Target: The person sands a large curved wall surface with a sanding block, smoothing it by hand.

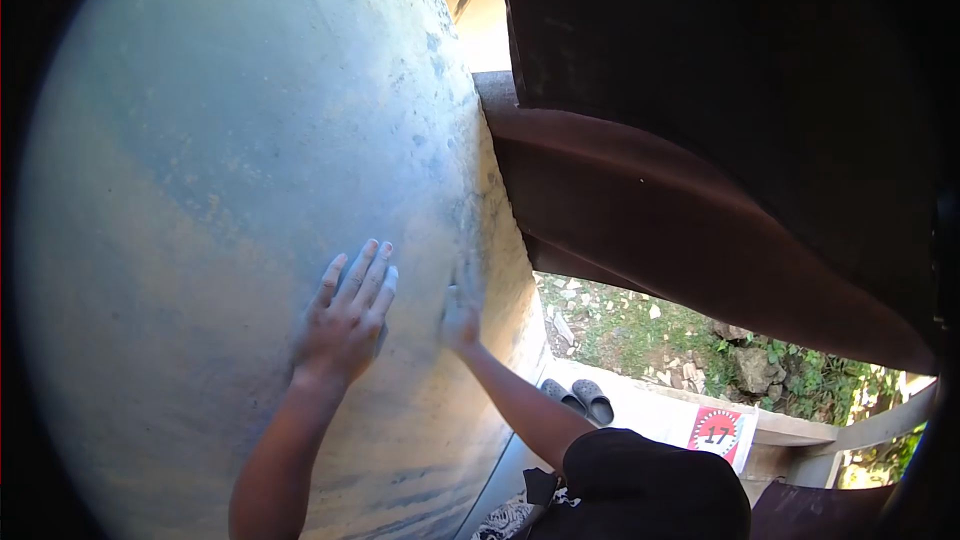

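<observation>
A large, pale, patchy wall [260, 140] fills the left and middle of the head view. My left hand [350, 302] lies against it or just off it, back toward me, with fingers stretched out and nothing in them. Its fingertips look whitish, as if dusted. Close to the wall's right edge is my right hand [462, 320], smeared by motion. Its fingers blend into the wall, so their shape and any held thing cannot be made out.
Dark brown sheeting [640, 170] hangs on the right. Below are grey clogs [580, 400] on a light ledge, a red-and-white card reading 17 [716, 434], and a wooden rail [800, 430]. Grass and rocks [755, 368] lie beyond.
</observation>
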